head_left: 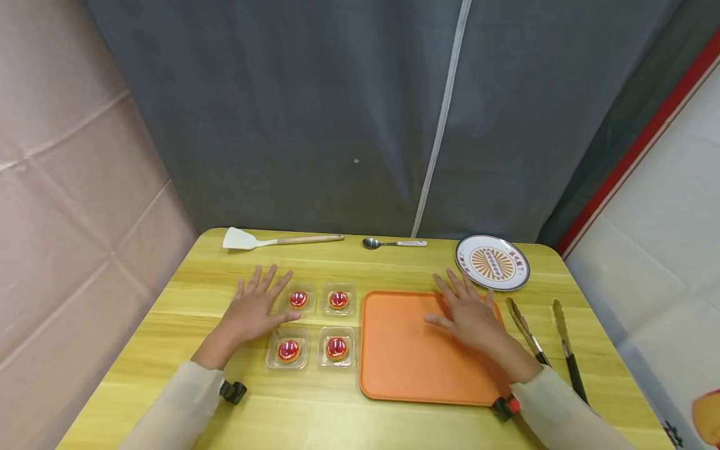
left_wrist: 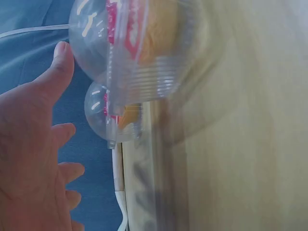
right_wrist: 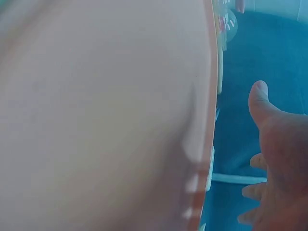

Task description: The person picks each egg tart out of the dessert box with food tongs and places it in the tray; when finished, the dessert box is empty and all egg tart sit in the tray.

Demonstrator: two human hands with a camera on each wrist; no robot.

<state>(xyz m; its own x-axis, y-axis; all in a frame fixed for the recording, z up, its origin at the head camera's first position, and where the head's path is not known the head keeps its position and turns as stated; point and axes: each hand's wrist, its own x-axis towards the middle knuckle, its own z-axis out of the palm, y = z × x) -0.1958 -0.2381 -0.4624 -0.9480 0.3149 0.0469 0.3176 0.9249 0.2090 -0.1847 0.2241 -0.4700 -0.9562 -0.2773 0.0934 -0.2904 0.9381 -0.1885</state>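
Lower left: left hand (head_left: 251, 314) is spread beside clear containers (head_left: 329, 359). Lower right: right hand (head_left: 471, 317) is spread above orange tray (head_left: 405, 369).

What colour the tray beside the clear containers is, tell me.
The tray is plain orange, rim included; it shows best in the head view.

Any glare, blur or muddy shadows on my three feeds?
Head: mostly sharp, with small white glints over the red round tarts; left wrist: bright glare streaks on the nearer clear plastic domed container, the yellow wood-grain table blurred; right wrist: the flat orange rectangular tray washed out to a pale, soft-focus surface, with a blurry dark shadow across it.
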